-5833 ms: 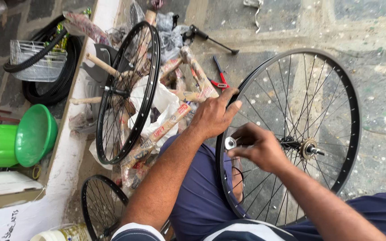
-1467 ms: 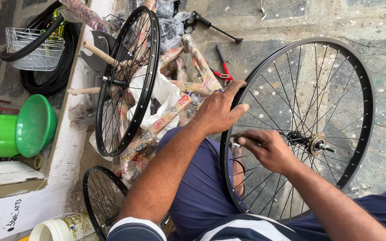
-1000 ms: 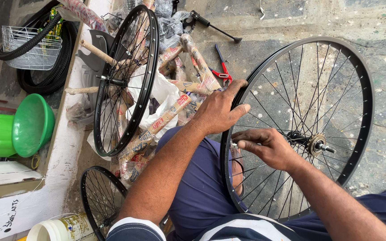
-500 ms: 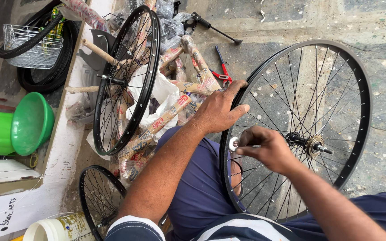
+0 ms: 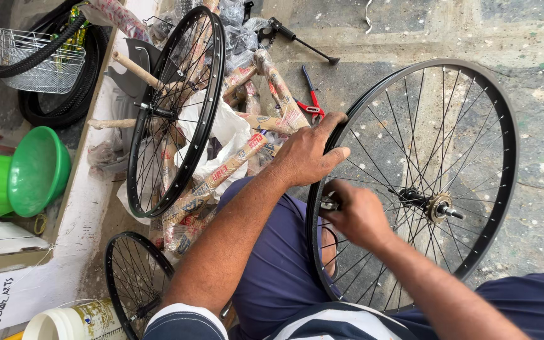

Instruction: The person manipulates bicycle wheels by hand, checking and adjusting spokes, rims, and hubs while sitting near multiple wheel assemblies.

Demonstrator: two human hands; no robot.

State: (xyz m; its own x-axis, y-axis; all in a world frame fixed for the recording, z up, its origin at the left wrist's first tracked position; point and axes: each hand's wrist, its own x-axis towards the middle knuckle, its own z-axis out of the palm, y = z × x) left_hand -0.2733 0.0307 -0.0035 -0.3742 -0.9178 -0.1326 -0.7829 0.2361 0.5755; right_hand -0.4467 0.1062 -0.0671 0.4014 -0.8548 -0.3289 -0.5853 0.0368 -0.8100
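While the large spoked wheel (image 5: 423, 182) is stood on edge between the knees, its rim is clasped at about ten o'clock by the left hand (image 5: 306, 154), fingers curled over the metal. The right hand (image 5: 357, 214) is closed on a small silver tool (image 5: 328, 203) set against the rim at nine o'clock, just below the left hand; the right hand is the nearer to that point. The hub (image 5: 436, 204) is seen at three o'clock of the right hand, the spokes running between.

Also recorded: a second wheel (image 5: 174, 113) leaning at ten o'clock; a smaller wheel (image 5: 136, 280) at seven o'clock; red-handled pliers (image 5: 310, 101) at twelve o'clock; a green tub (image 5: 29, 170), contents not visible; a wire basket (image 5: 39, 60), seemingly empty; paper-wrapped frame parts (image 5: 234, 164).
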